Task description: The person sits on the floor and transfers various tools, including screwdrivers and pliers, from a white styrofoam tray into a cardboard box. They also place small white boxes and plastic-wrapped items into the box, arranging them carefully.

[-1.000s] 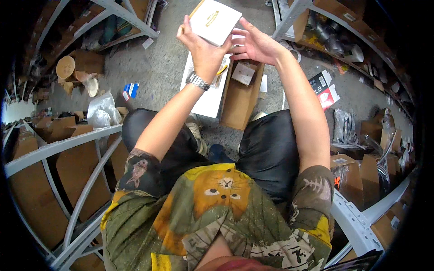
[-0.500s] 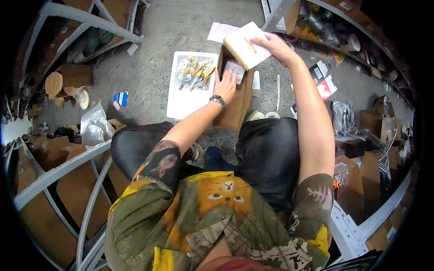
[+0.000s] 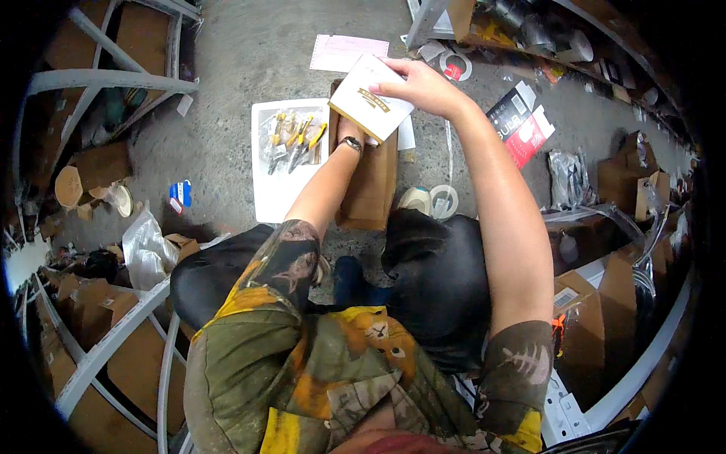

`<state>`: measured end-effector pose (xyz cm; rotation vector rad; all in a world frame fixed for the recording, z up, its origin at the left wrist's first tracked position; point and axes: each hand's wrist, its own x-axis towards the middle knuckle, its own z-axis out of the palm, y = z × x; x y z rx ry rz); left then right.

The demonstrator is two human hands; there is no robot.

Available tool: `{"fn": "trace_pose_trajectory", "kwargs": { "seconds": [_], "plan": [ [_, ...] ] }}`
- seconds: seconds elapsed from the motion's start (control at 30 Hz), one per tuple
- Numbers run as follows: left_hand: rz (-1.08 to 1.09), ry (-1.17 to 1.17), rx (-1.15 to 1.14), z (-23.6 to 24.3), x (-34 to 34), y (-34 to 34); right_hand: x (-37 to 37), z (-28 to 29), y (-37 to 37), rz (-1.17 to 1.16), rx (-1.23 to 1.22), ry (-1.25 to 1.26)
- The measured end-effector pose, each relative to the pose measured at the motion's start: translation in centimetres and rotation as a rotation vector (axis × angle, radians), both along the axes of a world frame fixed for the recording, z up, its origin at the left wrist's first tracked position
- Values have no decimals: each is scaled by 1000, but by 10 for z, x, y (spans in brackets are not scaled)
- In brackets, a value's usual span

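Observation:
My right hand [image 3: 416, 85] is closed on a flat white box [image 3: 369, 94] with a gold label and gold-coloured sides, tilted over a long open cardboard carton [image 3: 367, 208]. My left hand [image 3: 349, 130] reaches down into that carton. Its fingers are hidden beneath the white box, so what they touch does not show. Left of the carton lies a white foam tray [image 3: 283, 193]. Several yellow-and-black handled pliers [image 3: 301, 136] in clear plastic bags rest on it.
A pink sheet of paper [image 3: 349, 53] lies beyond the carton. Tape rolls [image 3: 445, 202] sit by my right knee, and a red-and-black package [image 3: 522, 125] lies farther right. Metal shelf frames [image 3: 113, 82] holding cardboard boxes stand on both sides.
My left hand has gone deeper into the carton, and the white box now covers its fingers. My right hand has brought the white box lower and nearer over the carton. The view has shifted.

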<state>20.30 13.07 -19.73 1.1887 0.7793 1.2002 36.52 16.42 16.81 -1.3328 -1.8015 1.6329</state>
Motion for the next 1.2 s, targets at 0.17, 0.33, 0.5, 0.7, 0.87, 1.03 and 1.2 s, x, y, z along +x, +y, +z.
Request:
{"fn": "trace_pose_trajectory", "kwargs": {
  "seconds": [0.17, 0.33, 0.5, 0.7, 0.87, 1.03, 1.2],
  "plan": [
    [-13, 374, 17, 57, 18, -1, 3, -8, 1, -65, 27, 10],
    [-742, 2111, 372, 114, 10, -29, 10, -23, 1, -69, 90, 26],
    [-1522, 1583, -267, 138, -6, -47, 6, -24, 3, -64, 145, -75],
    [-1577, 1493, -475, 152, -11, -70, 3, -27, -3, -6, 116, -166],
    [-1443, 1601, -367, 125, -18, -83, 6, -29, -3, 15, 67, -123],
    [-1139, 1626, 163, 117, -22, -109, 7, -40, -5, -45, 173, -104],
    [-589, 1608, 174, 161, -32, -194, 2, -31, -1, 34, 99, -136]
  ]
}}
